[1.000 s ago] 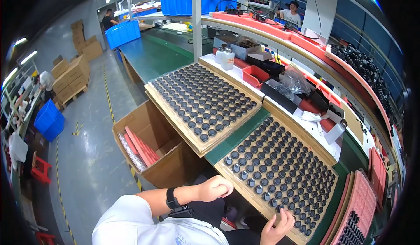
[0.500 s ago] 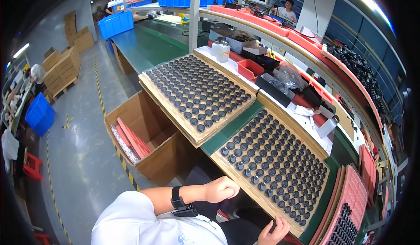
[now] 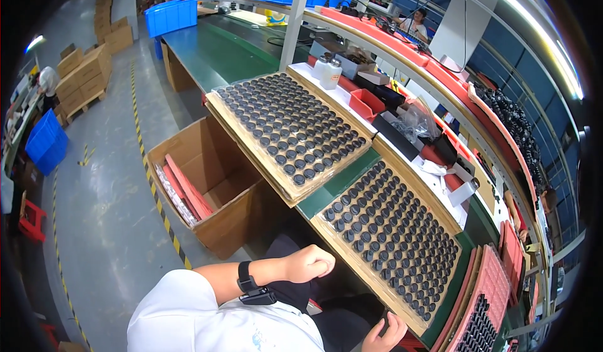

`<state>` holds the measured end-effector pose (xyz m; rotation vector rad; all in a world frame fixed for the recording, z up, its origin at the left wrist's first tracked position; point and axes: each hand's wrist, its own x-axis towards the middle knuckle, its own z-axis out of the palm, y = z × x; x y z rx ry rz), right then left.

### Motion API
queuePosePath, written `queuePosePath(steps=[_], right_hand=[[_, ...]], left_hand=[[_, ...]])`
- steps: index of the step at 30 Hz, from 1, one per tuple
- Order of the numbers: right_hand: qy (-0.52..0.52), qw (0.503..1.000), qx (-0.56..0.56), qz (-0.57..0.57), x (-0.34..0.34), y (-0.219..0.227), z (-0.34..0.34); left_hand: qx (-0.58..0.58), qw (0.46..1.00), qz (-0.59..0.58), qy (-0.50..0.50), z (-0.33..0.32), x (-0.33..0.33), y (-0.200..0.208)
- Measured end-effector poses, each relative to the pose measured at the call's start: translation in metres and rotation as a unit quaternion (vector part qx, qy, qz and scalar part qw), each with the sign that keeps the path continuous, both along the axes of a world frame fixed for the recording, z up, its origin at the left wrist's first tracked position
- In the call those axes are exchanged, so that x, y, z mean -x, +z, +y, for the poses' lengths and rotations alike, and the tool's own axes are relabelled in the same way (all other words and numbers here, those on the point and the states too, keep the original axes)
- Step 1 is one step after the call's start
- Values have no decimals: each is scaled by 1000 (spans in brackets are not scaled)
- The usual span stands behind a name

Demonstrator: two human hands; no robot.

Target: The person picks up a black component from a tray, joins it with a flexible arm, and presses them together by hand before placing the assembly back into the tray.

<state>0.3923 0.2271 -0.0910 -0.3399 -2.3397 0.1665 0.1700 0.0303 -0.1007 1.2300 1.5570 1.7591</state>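
There are two hands (image 3: 311, 263) and one black wristband (image 3: 245, 278). Two tan trays (image 3: 352, 251) show round black caps (image 3: 299, 180), over a hundred in all, though too tightly packed for a sure count. Two white bottles (image 3: 331, 76), one open red bin (image 3: 366, 105), one open cardboard box (image 3: 242, 217), two blue crates (image 3: 171, 17) at left.

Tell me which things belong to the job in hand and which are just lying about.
Likely involved:
tan rectangular tray of small, round black parts, near the left hand and right hand
similar tray farther left

Apparently lying about:
open brown cardboard box
red plastic stool
blue plastic bin across the aisle
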Motion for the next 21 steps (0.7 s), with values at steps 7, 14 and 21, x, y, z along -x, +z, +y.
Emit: queuePosePath(steps=[7, 14, 21], right_hand=[[18, 1000, 20, -11, 3, 5, -9], [28, 999, 23, -14, 1, 7, -11], [41, 999, 28, -20, -4, 3, -9]], left_hand=[[-53, 984, 20, 171, -42, 45, 32], [-203, 946, 68, 244, -81, 145, 203], [-214, 922, 104, 305, -98, 204, 300]])
